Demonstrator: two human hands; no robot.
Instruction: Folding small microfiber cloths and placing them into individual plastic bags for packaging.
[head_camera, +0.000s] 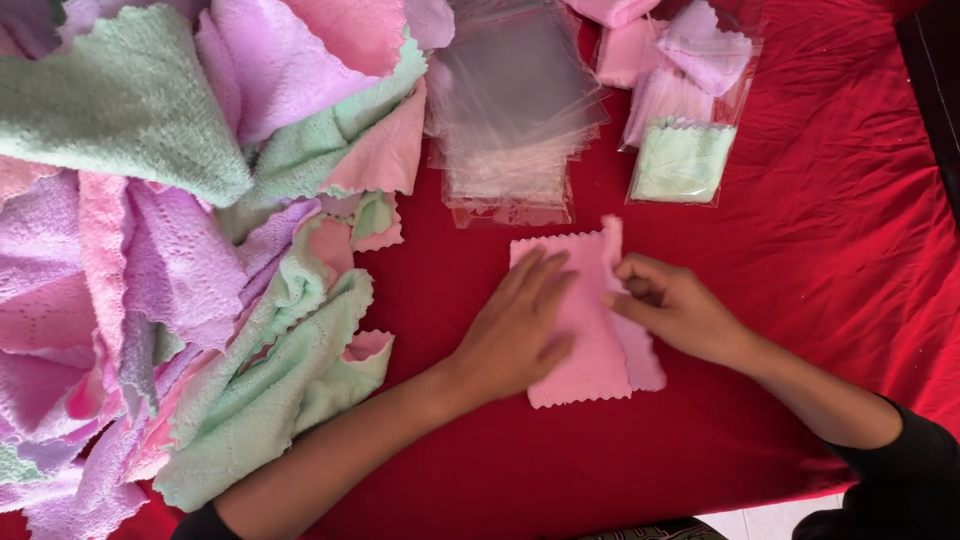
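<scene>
1. While my left hand (515, 330) lies flat and open on the pink cloth (590, 345), it's pinned to the red sheet (820, 240).
2. My right hand (675, 308) pinches the cloth's folded edge.
3. Clear bags (510, 110) sit just above.

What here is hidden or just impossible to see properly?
Head view, the only one:
- Pink cloth: its left part lies under the left hand.
- Cloth pile: cut off by the left and top edges.
- Clear bags: their number, since they overlap.
- Packed cloths: top ones cut off by the edge.
</scene>
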